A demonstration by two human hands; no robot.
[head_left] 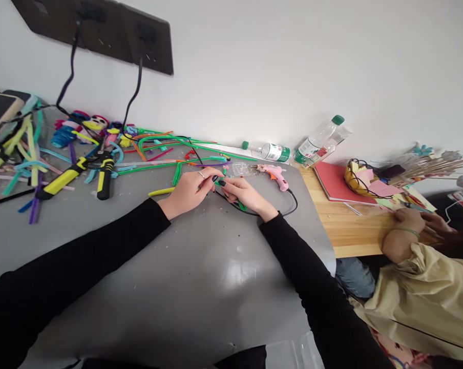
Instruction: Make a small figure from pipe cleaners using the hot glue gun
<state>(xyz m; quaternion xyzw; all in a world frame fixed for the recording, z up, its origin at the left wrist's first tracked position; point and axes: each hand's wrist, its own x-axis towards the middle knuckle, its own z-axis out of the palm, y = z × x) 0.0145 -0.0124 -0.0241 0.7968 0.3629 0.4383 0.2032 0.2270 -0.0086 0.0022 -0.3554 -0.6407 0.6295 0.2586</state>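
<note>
Over the middle of the grey table mat (216,277), my left hand (187,190) and my right hand (247,195) meet fingertip to fingertip. Both are closed in a pinch on a small piece of green pipe cleaner (221,181), mostly hidden by the fingers. A green end (242,206) shows below my right hand. Beside my left hand lie a yellow pipe cleaner (161,191) and a bent green one (176,174). A pink glue gun (274,176) rests beyond my right hand, its black cord (293,205) looping back under that hand.
Yellow-and-black pliers (64,178) and loose pipe cleaners (34,148) lie at the left, near small fuzzy figures (97,123). Plastic bottles (268,150) stand or lie by the wall. At right, a co-worker's hands (412,223) are over a wooden table (342,230) with a red folder (339,182).
</note>
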